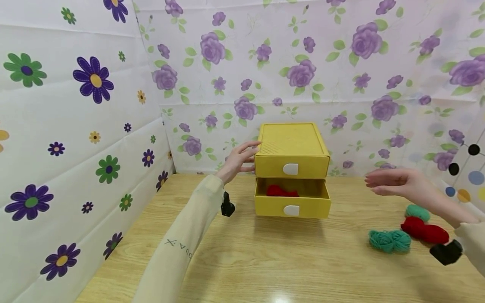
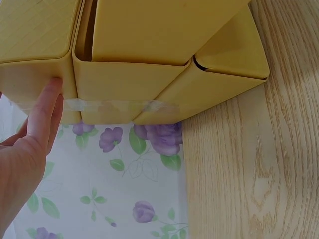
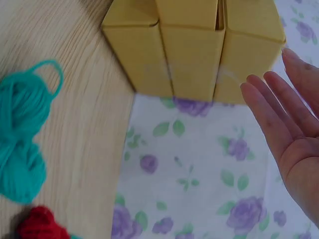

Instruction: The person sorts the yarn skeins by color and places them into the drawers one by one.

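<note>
A yellow drawer unit [image 1: 291,141] stands on the table against the flowered backdrop. Its top drawer [image 1: 273,167] is closed, while the drawer below [image 1: 273,207] is pulled out with red yarn [image 1: 280,191] lying inside. My left hand [image 1: 238,162] touches the unit's upper left side with extended fingers; the left wrist view shows a fingertip [image 2: 55,85] against the yellow wall. Off to the unit's right, my right hand [image 1: 398,183] is held in the air, fingers extended and holding nothing. In the right wrist view that hand [image 3: 294,134] appears apart from the unit [image 3: 192,59].
Below my right hand lie a teal yarn skein [image 1: 389,241], a red skein [image 1: 424,230] and another teal one [image 1: 417,213] on the wooden table [image 1: 242,261]. A flowered sheet [image 1: 75,126] hangs along the left. Black wrist devices [image 1: 227,205] sit at both cuffs.
</note>
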`<action>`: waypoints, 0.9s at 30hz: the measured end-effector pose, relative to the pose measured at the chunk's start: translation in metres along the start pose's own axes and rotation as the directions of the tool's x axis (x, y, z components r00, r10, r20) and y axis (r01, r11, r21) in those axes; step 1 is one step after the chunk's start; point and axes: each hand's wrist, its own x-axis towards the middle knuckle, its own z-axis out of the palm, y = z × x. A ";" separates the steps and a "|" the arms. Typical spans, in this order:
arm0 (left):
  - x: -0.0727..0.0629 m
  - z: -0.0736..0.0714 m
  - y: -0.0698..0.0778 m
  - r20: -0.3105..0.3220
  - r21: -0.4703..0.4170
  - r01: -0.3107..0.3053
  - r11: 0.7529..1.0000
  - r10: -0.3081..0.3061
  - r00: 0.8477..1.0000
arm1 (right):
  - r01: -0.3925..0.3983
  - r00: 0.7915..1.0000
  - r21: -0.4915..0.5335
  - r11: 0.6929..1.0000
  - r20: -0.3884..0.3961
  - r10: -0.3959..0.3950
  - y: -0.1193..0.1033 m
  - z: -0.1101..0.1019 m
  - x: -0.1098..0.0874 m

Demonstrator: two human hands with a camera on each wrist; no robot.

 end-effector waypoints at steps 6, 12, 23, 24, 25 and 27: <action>0.000 0.000 0.000 -0.004 0.004 0.000 1.000 0.000 1.000 | -0.084 0.995 -0.118 0.989 -0.058 0.078 0.025 -0.014 -0.018; 0.000 0.000 -0.001 -0.002 0.012 -0.002 1.000 0.002 1.000 | -0.207 0.977 -0.213 0.955 -0.090 0.192 0.050 -0.027 -0.033; 0.001 0.000 -0.002 0.000 -0.001 -0.005 1.000 0.005 1.000 | -0.275 0.959 -0.310 0.910 -0.148 0.240 0.080 -0.035 -0.054; 0.001 0.000 -0.002 0.001 -0.001 -0.005 1.000 0.005 1.000 | -0.286 0.957 -0.309 0.907 -0.141 0.253 0.082 -0.035 -0.056; 0.001 0.000 -0.001 0.004 -0.002 -0.006 1.000 0.006 1.000 | -0.291 0.956 -0.310 0.905 -0.129 0.263 0.084 -0.035 -0.057; 0.000 0.000 -0.001 0.008 -0.001 -0.006 1.000 0.006 1.000 | -0.300 0.954 -0.305 0.904 -0.112 0.279 0.090 -0.035 -0.061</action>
